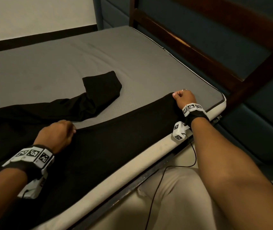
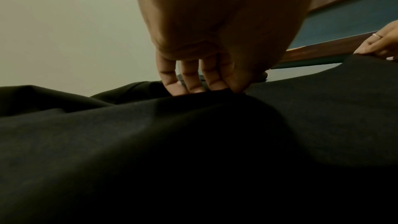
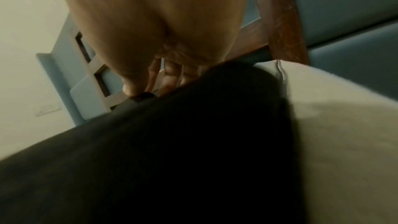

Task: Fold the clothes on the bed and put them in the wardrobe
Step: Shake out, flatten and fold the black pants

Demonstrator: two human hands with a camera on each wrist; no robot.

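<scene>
Black trousers (image 1: 109,138) along the bed's (image 1: 149,67) near edge.
Right hand (image 1: 183,98) pinches the hem by the foot corner; left hand (image 1: 56,136) pinches mid-leg, fingertips (image 2: 172,84) seen from its wrist view. Bare mattress beyond.

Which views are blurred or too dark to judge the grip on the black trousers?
Head view: dim but sharp, both hands clear. Left wrist view: fingers in focus, black trousers nearly featureless shadow. Right wrist view: motion-blurred, right hand soft, cloth detail lost.
</scene>
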